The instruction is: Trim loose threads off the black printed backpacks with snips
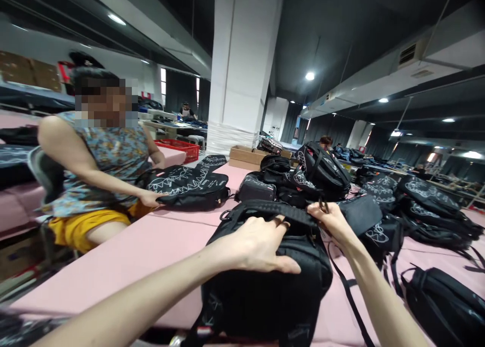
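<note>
A black backpack [261,301] stands in front of me near the table's edge, its top opening facing away. My left hand [261,243] lies across its upper part, fingers hooked over into the opening and thumb stretched out on the fabric. At the bag's far right corner, my right hand [329,218] is closed in a pinch. A small dark pointed piece sticks up from those fingers; whether it is a tool or part of the bag I cannot tell. A thin black strap [350,296] hangs down to the right of the bag.
Black backpacks with white scribble patterns [322,172] are heaped beyond mine and to the right [428,200]. A co-worker [102,150] sits at the left, one hand on another backpack [193,185]. A cardboard box [246,156] and a white pillar [242,59] stand behind the pink table [132,266].
</note>
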Demonstrator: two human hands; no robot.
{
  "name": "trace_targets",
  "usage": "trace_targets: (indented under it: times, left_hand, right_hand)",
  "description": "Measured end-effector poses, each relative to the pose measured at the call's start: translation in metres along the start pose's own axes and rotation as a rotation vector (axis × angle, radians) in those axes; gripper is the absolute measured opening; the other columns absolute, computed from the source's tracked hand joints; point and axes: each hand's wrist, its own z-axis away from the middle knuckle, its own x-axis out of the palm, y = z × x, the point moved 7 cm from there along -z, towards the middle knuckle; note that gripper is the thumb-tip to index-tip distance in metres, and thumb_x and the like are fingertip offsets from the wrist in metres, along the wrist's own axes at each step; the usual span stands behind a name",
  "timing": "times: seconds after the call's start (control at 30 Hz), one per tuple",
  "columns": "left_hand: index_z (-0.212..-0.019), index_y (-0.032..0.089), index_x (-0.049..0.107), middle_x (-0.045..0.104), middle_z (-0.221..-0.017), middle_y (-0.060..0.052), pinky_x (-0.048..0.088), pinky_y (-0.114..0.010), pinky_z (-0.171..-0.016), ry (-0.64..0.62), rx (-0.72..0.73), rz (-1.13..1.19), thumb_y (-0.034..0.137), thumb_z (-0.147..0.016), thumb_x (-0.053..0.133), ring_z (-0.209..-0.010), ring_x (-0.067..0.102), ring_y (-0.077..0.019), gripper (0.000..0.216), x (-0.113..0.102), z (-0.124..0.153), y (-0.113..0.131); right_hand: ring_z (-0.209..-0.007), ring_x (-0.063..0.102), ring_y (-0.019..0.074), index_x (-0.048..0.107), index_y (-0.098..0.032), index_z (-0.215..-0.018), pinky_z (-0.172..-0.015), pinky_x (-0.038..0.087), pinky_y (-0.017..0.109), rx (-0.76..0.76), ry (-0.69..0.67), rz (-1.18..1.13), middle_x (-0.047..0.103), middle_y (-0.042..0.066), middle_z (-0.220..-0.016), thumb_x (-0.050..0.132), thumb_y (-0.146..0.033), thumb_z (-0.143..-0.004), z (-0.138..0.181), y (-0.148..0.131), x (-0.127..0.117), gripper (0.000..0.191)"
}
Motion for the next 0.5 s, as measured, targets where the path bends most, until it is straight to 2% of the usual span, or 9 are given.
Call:
trace_targets:
  times: [0.07, 0.13, 0.2, 0.27, 0.3, 0.37, 0.43, 0.5]
  left_hand:
    - [-0.121, 0.017, 0.05, 0.054, -0.123, -0.018, 0.046, -0.044, -0.075, 0.033, 0.011, -0.005, 0.067, -0.071, 0.047, -0.09, 0.062, -0.0339, 0.07, 0.002, 0.001, 0.004]
    - [-0.122, 0.016, 0.049, 0.055, -0.12, -0.017, 0.046, -0.045, -0.075, 0.032, 0.014, -0.002, 0.068, -0.07, 0.047, -0.091, 0.061, -0.0349, 0.073, 0.007, 0.002, 0.007]
    - [-0.122, 0.016, 0.049, 0.057, -0.117, -0.017, 0.046, -0.045, -0.076, 0.037, 0.024, 0.009, 0.068, -0.07, 0.049, -0.093, 0.06, -0.0354, 0.074, 0.009, 0.003, 0.009]
    - [-0.122, 0.016, 0.05, 0.058, -0.115, -0.016, 0.046, -0.043, -0.076, 0.062, 0.033, 0.009, 0.068, -0.069, 0.049, -0.095, 0.059, -0.035, 0.074, 0.009, 0.006, 0.01]
    - [-0.121, 0.016, 0.05, 0.059, -0.113, -0.015, 0.046, -0.041, -0.075, 0.077, 0.031, 0.004, 0.069, -0.069, 0.049, -0.094, 0.06, -0.0343, 0.074, 0.009, 0.009, 0.01]
    - [-0.115, 0.015, 0.054, 0.063, -0.107, -0.015, 0.046, -0.039, -0.071, 0.092, 0.012, -0.017, 0.07, -0.068, 0.049, -0.088, 0.062, -0.033, 0.072, 0.01, 0.014, 0.011]
    - [-0.101, 0.013, 0.061, 0.067, -0.092, -0.014, 0.046, -0.037, -0.064, 0.087, -0.02, -0.035, 0.071, -0.068, 0.049, -0.075, 0.065, -0.031, 0.068, 0.012, 0.019, 0.012]
    - [-0.084, 0.013, 0.065, 0.068, -0.077, -0.012, 0.045, -0.034, -0.059, 0.087, -0.024, -0.037, 0.072, -0.067, 0.048, -0.066, 0.065, -0.0291, 0.064, 0.013, 0.022, 0.014]
  right_hand:
    - [-0.066, 0.054, 0.0137, 0.069, -0.015, -0.084, -0.061, 0.04, 0.025, -0.031, -0.085, 0.039, 0.065, 0.003, -0.078, 0.066, -0.038, -0.067, -0.013, -0.009, 0.005, 0.028]
    - [-0.078, 0.058, 0.016, 0.068, -0.016, -0.098, -0.07, 0.043, 0.026, -0.041, -0.212, 0.05, 0.067, 0.004, -0.092, 0.066, -0.034, -0.066, -0.026, -0.017, 0.02, 0.036]
    - [-0.078, 0.058, 0.0166, 0.068, -0.015, -0.098, -0.071, 0.043, 0.026, -0.049, -0.393, 0.077, 0.067, 0.003, -0.091, 0.065, -0.033, -0.067, -0.035, -0.022, 0.043, 0.036]
    - [-0.073, 0.057, 0.0159, 0.07, -0.014, -0.089, -0.066, 0.042, 0.024, -0.1, -0.541, 0.153, 0.067, 0.001, -0.083, 0.063, -0.033, -0.068, -0.038, -0.026, 0.066, 0.029]
    - [-0.069, 0.055, 0.015, 0.07, -0.014, -0.082, -0.063, 0.041, 0.023, -0.127, -0.557, 0.202, 0.065, 0.0, -0.077, 0.061, -0.033, -0.069, -0.041, -0.025, 0.074, 0.025]
    - [-0.059, 0.049, 0.0123, 0.066, -0.013, -0.067, -0.055, 0.036, 0.022, -0.14, -0.459, 0.29, 0.058, -0.002, -0.061, 0.056, -0.036, -0.072, -0.05, -0.02, 0.08, 0.026]
    - [-0.053, 0.042, 0.0103, 0.059, -0.014, -0.057, -0.05, 0.03, 0.021, -0.108, -0.333, 0.35, 0.048, -0.003, -0.051, 0.053, -0.041, -0.074, -0.059, -0.011, 0.079, 0.032]
    - [-0.05, 0.037, 0.0095, 0.053, -0.016, -0.053, -0.048, 0.026, 0.021, -0.072, -0.285, 0.375, 0.042, -0.004, -0.048, 0.051, -0.045, -0.074, -0.063, -0.003, 0.079, 0.036]
